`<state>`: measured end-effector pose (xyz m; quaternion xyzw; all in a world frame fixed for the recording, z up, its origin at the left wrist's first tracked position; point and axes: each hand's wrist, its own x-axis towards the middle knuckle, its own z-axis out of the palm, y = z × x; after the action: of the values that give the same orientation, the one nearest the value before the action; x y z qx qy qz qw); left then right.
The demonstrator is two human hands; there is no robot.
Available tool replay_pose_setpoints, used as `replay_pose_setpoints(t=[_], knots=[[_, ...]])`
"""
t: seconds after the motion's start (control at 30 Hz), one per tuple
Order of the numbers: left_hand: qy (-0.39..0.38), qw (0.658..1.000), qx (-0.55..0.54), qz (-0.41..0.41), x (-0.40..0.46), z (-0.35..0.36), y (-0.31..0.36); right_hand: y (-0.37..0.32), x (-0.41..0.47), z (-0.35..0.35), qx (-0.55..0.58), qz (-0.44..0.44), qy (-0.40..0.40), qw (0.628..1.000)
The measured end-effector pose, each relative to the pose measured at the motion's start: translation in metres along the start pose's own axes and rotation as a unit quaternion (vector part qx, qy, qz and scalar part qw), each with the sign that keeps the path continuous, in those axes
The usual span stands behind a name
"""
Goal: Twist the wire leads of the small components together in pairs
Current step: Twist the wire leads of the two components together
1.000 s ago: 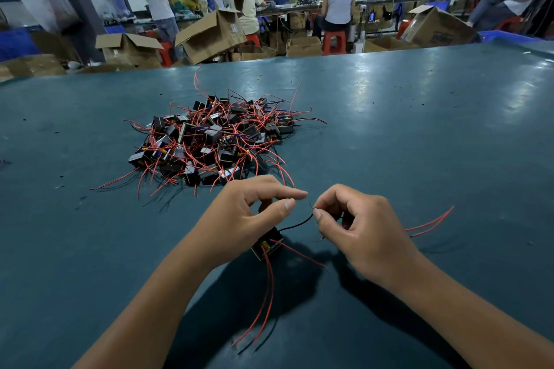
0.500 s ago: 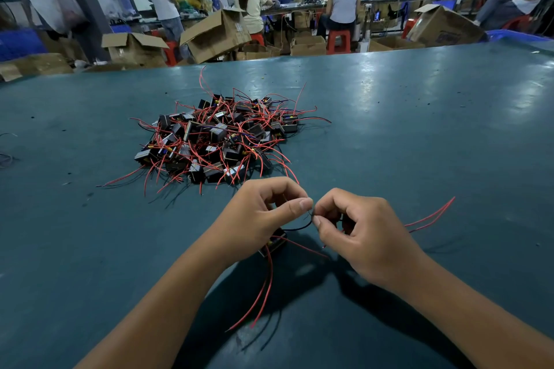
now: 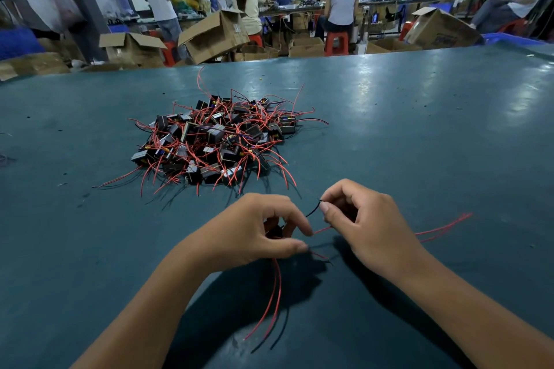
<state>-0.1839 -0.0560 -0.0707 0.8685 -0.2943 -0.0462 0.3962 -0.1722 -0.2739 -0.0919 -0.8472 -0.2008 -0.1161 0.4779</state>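
Hands meet over the near middle of the table (image 3: pixel 419 135), each busy with a different part of one piece of work. The left hand (image 3: pixel 257 231) curls its fingers round a small black component (image 3: pixel 274 231), most of it hidden in the palm; holding the body there likely keeps it from spinning while the leads are worked. Two red leads (image 3: pixel 274 293) trail from under this hand toward the near edge, loose on the surface.

The right hand (image 3: pixel 362 228) pinches a black lead (image 3: pixel 313 210) between thumb and forefinger close to its free end, the other fingers tucked in. That lead runs taut-looking back to the left hand, which suggests it is being drawn out so it can be rolled against a partner. A short red lead (image 3: pixel 322 230) shows in the gap between the hands; whether it is already wound with the black one cannot be told. More red leads (image 3: pixel 443 226) stick out past the right wrist toward the right edge, probably from a second component hidden under that hand.

Farther back, left of centre, lies the pile (image 3: pixel 215 141) of black components with tangled red leads, within easy reach as stock. Judging by its size, most of the pairing is not yet done.
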Motion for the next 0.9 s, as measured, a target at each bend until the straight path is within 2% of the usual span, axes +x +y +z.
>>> replay_pose_setpoints(t=[0.13, 0.27, 0.4, 0.57, 0.63, 0.77, 0.9], knots=[[-0.024, 0.977, 0.212, -0.015, 0.004, 0.008, -0.001, 0.002, 0.001, -0.001, 0.011, 0.023, -0.007, 1.000], [-0.019, 0.966, 0.258, -0.010, 0.006, 0.011, 0.000, 0.003, 0.003, -0.004, 0.012, 0.028, -0.008, 1.000], [-0.009, 0.967, 0.255, -0.007, 0.005, 0.009, -0.001, 0.002, 0.002, -0.008, 0.010, -0.015, -0.021, 1.000], [0.012, 0.985, 0.173, 0.008, 0.003, 0.003, -0.002, -0.001, -0.001, -0.022, -0.082, -0.187, -0.095, 0.974], [0.013, 0.990, 0.142, 0.009, 0.003, 0.002, -0.003, 0.000, 0.000, -0.025, -0.123, -0.223, -0.116, 0.960], [0.018, 0.993, 0.115, 0.018, 0.003, 0.002, -0.005, 0.000, 0.001, -0.021, -0.176, -0.248, -0.108, 0.946], [0.029, 0.996, 0.089, 0.017, 0.003, 0.000, -0.004, 0.000, -0.001, -0.013, -0.197, -0.241, -0.138, 0.940]])
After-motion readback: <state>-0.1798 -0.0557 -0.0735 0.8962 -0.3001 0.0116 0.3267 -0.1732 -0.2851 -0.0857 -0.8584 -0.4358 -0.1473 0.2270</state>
